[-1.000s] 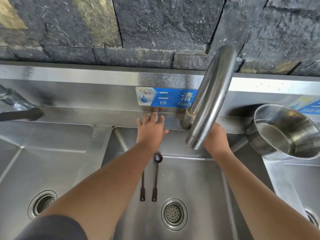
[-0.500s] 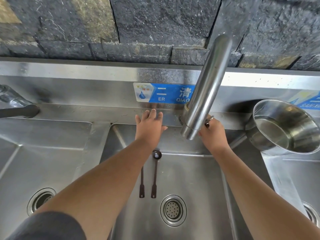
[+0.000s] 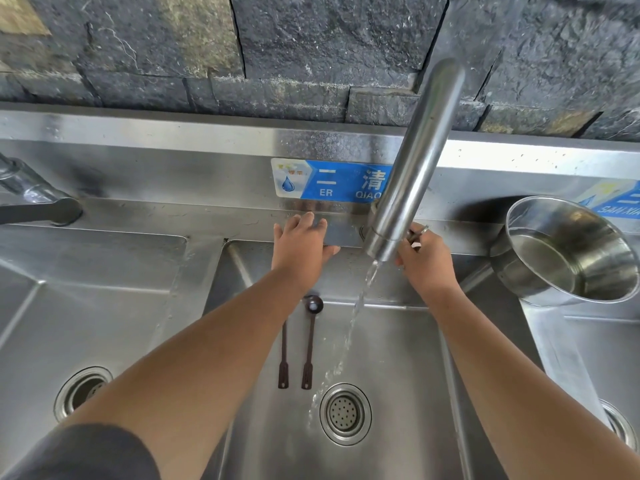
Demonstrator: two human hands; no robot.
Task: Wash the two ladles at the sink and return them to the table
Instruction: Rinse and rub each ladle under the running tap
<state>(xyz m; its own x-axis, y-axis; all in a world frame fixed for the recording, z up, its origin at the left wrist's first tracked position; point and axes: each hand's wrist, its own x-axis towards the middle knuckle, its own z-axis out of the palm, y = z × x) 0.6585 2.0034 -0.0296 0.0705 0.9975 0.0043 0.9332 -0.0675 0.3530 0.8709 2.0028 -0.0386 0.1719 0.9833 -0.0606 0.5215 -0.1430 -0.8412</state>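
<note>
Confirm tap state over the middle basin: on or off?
On. A stream of water falls from the faucet spout into the basin, right hand on the valve handle.

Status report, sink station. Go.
Left hand flat on sink ledge, right hand on tap handle. Water running. Two ladles lying in middle basin, unwashed. Nothing blocking.

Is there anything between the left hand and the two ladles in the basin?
Nothing visible blocks it. The left hand rests flat on the sink ledge; the two ladles lie in the basin below it. The water stream falls to their right.
</note>
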